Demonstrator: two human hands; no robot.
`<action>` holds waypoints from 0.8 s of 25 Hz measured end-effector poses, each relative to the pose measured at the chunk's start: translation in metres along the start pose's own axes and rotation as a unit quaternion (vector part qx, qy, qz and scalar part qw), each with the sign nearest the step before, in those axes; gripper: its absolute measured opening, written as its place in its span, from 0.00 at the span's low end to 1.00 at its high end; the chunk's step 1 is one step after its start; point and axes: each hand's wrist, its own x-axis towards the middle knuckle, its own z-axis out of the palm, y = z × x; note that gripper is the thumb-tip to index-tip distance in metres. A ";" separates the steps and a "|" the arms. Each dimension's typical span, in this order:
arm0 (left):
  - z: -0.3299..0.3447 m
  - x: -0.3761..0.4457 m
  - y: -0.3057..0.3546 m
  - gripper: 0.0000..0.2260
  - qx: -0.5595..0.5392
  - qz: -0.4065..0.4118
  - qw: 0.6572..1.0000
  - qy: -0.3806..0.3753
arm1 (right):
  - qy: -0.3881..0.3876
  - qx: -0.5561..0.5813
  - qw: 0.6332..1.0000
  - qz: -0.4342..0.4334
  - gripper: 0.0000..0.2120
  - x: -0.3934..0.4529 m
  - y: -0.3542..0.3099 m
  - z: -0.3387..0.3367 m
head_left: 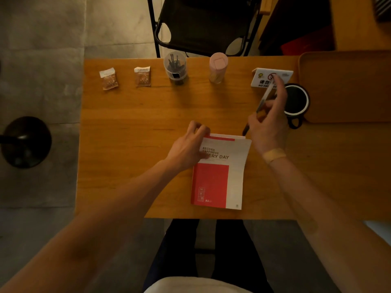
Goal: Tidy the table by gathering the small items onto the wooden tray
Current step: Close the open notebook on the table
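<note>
Surface: a warm-brown wooden desk is seen from above, under dim light.
Room: grey floor is seen on the left; a black folding chair is stood beyond the far edge, and a round black stool off the left edge.
Tray: a wooden tray is laid at the far right corner; its visible part is bare.
Containers: a clear plastic cup with dark sticks and a pink-lidded jar are set along the far edge; a black mug with a white rim is placed just beside the tray's left rim.
Small items: two brown snack sachets are laid near the far left corner; a white no-smoking sign is stood near the mug.
Notebook: a red-and-white notebook is laid near the near edge.
Left hand: curled, fingertips pinched on the notebook's far left corner.
Right hand: closed around a black-tipped pen, held tilted above the desk.
</note>
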 end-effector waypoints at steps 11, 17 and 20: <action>-0.001 -0.012 0.003 0.28 -0.084 0.028 0.996 -0.015 | -0.174 0.114 0.968 0.143 0.42 0.008 -0.014 0.041; -0.001 -0.014 -0.001 0.25 -0.162 -0.001 0.987 -0.013 | -0.241 0.116 0.952 0.148 0.32 0.005 -0.016 0.045; -0.002 -0.017 -0.002 0.23 -0.193 -0.022 0.981 -0.013 | -0.211 0.148 0.954 0.151 0.22 0.007 -0.021 0.044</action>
